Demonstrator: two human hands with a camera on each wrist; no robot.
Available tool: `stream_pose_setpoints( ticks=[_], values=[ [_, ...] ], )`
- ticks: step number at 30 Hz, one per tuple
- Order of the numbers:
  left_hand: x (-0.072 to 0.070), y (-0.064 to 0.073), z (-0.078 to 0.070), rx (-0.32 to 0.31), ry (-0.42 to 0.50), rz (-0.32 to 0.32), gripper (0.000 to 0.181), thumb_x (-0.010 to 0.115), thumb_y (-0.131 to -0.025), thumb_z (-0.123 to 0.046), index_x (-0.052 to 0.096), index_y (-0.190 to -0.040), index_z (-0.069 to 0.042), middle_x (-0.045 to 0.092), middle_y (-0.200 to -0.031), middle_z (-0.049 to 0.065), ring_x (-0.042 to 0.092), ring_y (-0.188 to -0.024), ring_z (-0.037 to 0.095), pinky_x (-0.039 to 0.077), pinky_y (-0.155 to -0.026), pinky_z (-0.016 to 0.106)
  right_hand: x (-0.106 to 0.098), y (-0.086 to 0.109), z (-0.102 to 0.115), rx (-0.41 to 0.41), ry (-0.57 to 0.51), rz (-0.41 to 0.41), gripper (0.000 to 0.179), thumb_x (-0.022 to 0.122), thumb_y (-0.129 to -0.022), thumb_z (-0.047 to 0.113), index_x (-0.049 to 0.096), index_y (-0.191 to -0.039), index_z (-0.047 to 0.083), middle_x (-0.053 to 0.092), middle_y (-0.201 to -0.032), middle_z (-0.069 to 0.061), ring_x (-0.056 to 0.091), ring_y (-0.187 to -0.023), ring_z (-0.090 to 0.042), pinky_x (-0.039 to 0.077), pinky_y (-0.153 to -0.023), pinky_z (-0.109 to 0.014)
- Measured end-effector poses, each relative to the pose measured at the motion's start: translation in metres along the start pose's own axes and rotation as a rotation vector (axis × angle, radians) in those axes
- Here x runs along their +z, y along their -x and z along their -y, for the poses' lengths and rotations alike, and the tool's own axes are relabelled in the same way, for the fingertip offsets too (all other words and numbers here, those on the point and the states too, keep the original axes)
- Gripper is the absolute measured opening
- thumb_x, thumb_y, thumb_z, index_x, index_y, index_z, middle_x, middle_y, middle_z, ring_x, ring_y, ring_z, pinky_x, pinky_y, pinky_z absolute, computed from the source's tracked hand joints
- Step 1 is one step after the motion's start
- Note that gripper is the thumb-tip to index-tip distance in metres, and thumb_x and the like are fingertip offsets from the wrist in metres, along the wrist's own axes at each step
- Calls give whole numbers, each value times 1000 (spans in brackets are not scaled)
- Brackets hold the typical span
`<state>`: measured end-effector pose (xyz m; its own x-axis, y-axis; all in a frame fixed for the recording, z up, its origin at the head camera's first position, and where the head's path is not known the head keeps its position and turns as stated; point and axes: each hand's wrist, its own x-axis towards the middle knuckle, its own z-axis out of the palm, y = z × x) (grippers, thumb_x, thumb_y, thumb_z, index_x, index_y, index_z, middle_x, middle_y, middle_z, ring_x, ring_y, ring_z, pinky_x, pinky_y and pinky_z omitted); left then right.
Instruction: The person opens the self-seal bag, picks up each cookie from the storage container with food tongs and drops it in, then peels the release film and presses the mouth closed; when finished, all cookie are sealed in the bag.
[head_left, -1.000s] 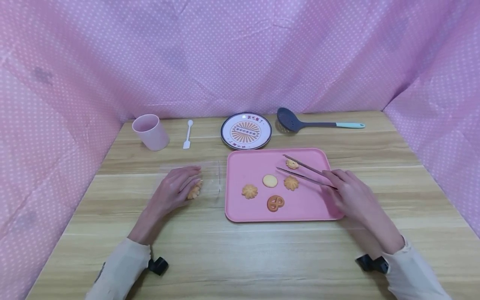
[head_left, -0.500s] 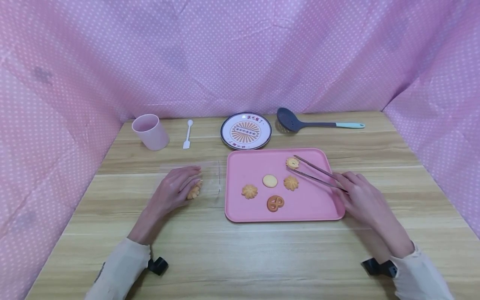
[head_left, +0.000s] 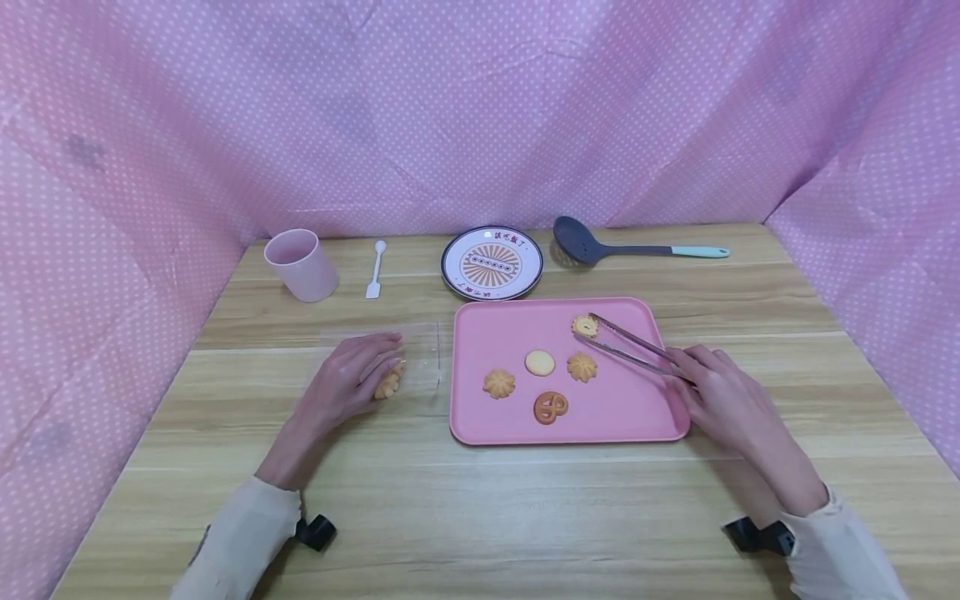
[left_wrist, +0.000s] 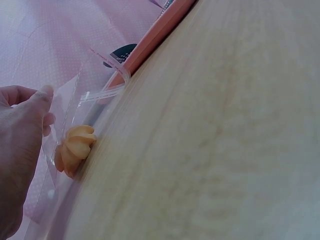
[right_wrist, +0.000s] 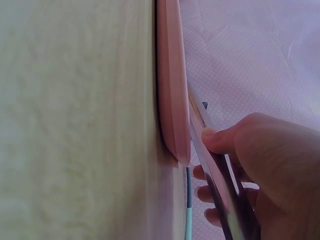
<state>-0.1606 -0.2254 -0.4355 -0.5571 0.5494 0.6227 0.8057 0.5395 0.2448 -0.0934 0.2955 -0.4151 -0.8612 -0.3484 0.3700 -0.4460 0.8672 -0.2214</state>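
Note:
My left hand (head_left: 351,375) pinches the upper layer of a clear plastic bag (head_left: 422,354) lying left of the tray. One fluted, flower-shaped cookie (left_wrist: 76,150) is inside the bag, below the fingers. My right hand (head_left: 716,392) grips metal tongs (head_left: 633,360) over the right part of the pink tray (head_left: 480,425). The tongs' tips lie on either side of a ring-like cookie (head_left: 584,326) near the tray's back. Other cookies on the tray are a pretzel-shaped one (head_left: 551,407), a pale round one (head_left: 540,362) and two fluted ones (head_left: 582,367).
Behind the tray stands a patterned plate (head_left: 491,262), close to its back edge. A dark slotted spoon (head_left: 581,240) with a mint handle end lies to its right. Further left are a small white spoon (head_left: 377,271) and a pink cup (head_left: 302,265). Pink dotted cloth (head_left: 480,117) hangs around the table.
My right hand has shifted right and slightly toward me, bringing the tongs' tips to the ring-like cookie. Over the last half second they barely move. My left hand stays put on the bag.

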Motion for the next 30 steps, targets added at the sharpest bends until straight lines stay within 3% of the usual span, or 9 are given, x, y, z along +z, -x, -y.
stream_pose_setpoints(
  ticks=[12,23,30],
  values=[
    [0,1,1,0,4,-6,24,72,-92,0,72,-116,3,71,-125,16,67,-116,35,51,-101,50,0,-1,-1,9,4,9,40,76,-87,0,68,-126,-5,66,-109,-19,61,-93,-39,56,-70,-57],
    [0,1,1,-2,10,-8,20,67,-99,-8,72,-116,3,71,-125,16,66,-116,35,50,-102,49,0,-1,1,-1,3,-4,37,75,-88,1,68,-124,-4,66,-108,-17,62,-96,-38,56,-72,-58],
    [0,1,1,10,21,-17,20,67,-99,-6,72,-115,4,71,-123,18,67,-115,36,51,-100,50,0,-2,1,-23,17,-21,39,75,-87,1,67,-124,-5,66,-108,-19,62,-96,-39,57,-72,-59]
  ],
)
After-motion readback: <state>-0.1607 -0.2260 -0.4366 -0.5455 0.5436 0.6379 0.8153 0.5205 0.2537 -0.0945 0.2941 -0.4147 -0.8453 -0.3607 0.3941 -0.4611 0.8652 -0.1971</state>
